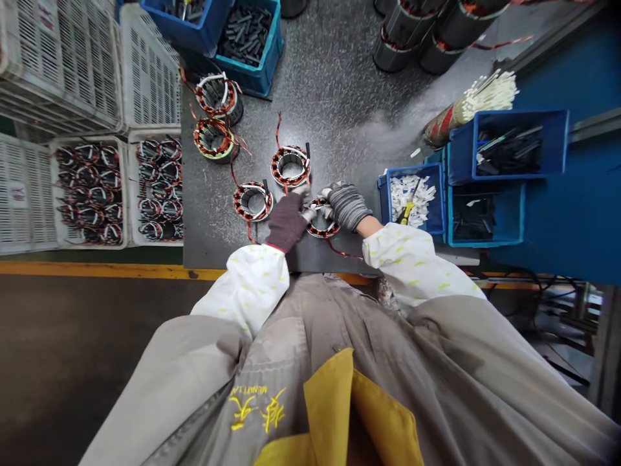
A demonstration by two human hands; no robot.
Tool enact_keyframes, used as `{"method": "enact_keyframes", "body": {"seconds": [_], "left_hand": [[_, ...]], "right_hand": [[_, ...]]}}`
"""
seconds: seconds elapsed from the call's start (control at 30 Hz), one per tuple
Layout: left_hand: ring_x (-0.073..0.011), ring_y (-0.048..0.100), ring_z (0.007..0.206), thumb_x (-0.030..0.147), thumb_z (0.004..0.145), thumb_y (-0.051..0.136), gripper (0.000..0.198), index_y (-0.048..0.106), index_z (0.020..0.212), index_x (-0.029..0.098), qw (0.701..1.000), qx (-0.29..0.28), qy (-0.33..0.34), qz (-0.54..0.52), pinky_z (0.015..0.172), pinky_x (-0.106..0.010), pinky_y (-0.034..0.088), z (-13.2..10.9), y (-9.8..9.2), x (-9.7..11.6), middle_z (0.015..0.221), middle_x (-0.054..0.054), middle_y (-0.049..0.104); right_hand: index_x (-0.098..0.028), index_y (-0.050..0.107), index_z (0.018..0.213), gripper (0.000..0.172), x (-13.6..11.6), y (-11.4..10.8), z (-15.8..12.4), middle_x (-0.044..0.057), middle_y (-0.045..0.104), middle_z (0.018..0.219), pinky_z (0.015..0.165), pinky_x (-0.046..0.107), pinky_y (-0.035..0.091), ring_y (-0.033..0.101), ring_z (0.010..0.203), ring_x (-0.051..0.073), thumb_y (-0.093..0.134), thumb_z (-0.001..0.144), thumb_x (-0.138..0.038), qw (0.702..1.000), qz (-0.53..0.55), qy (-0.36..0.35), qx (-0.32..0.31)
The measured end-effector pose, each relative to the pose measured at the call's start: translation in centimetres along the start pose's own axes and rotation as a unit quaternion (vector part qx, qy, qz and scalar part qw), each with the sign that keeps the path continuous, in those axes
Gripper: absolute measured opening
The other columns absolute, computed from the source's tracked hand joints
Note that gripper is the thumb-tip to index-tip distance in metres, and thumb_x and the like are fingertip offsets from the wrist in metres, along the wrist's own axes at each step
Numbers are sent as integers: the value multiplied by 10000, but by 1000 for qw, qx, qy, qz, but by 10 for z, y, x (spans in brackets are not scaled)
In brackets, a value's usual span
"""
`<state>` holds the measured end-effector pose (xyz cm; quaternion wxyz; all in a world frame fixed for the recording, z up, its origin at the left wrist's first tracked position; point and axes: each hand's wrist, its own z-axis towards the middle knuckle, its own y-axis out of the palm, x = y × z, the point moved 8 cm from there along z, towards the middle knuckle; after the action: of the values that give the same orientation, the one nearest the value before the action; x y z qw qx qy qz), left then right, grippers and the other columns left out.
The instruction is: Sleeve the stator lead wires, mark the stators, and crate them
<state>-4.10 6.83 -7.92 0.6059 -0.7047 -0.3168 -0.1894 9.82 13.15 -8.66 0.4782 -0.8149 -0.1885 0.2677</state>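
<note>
A motor stator, wound with copper wire and banded with white cord, stands near the table's front edge. My left hand, in a dark maroon glove, grips its left side with the fingertips. On its upper right, my right hand in a grey striped glove has its fingers curled onto the rim; the fingers hide part of the ring, and any small piece in them cannot be made out. Just left of my left hand is a second stator. A third stator stands behind, a black sleeve sticking up from it.
Two more stators stand at the back left, near a teal bin of black sleeves. At right are a blue bin of white pieces, stacked bins and a bundle of white sticks. Stator-filled crates adjoin the table's left.
</note>
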Motion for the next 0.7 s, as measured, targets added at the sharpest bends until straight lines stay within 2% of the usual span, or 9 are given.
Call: {"method": "enact_keyframes", "body": {"seconds": [0.07,0.13,0.2,0.27,0.33,0.4,0.5,0.63,0.7], "left_hand": [[-400,677,1410,229,961,749,607,671,1562,193,996,-51,23,75,1237,-525,491,3,20,12,1396,-181,784],[-384,686,1400,186,984,692,518,714,1501,180,996,-69,15,63,1248,-529,476,10,30,13,1363,-186,799],[-320,740,1312,154,977,667,452,733,1423,182,997,-52,-29,-42,1202,-481,527,16,29,2,1357,-158,809],[-266,786,1193,150,931,710,421,726,1350,182,980,-39,-87,-174,1110,-422,593,17,27,-13,1330,-130,821],[-246,806,1108,155,888,754,387,716,1271,190,959,-42,-131,-246,1036,-394,625,12,28,-21,1254,-103,839],[-259,804,1102,181,868,793,322,717,1180,208,962,-40,-146,-225,1031,-398,624,3,27,-20,1180,-79,847],[-281,794,1126,229,876,827,245,716,1094,232,978,-12,-140,-154,1056,-410,612,-10,23,-11,1118,-63,844],[-228,791,1132,215,912,804,318,681,1204,244,966,57,-153,-203,1070,-367,616,-23,14,-18,1207,-58,836],[-211,787,1075,181,875,831,367,659,1195,233,959,52,-188,-204,1049,-357,619,-27,17,-29,1164,-54,831]], "right_hand": [[-92,766,1312,364,7,5,4,236,761,1323,1062,429,493,676,1196,364,673,1012,-275,1000,4,3,-4],[-87,780,1276,341,17,11,0,237,766,1310,1052,418,500,682,1177,354,618,1042,-275,1000,18,12,2],[-97,793,1241,331,26,17,-9,227,767,1315,1054,409,504,678,1181,349,585,1060,-279,999,36,21,8],[-107,802,1226,334,32,21,-19,212,772,1309,1058,406,507,674,1178,344,574,1072,-297,998,53,30,13],[-104,805,1236,340,33,22,-25,213,771,1316,1062,413,513,674,1177,344,588,1071,-307,997,62,44,22],[-102,793,1316,385,27,18,-25,223,746,1405,1091,436,513,668,1224,355,663,1043,-341,996,62,43,40],[-134,768,1441,522,6,15,-16,222,691,1543,1151,483,500,648,1319,380,770,997,-408,998,46,-3,46],[-177,815,1407,403,-12,28,-8,202,741,1487,1163,523,496,660,1341,375,602,1122,-365,999,33,-19,36],[-182,842,1344,374,-11,37,-7,192,768,1435,1179,543,493,667,1329,368,597,1126,-360,995,83,1,56]]}}
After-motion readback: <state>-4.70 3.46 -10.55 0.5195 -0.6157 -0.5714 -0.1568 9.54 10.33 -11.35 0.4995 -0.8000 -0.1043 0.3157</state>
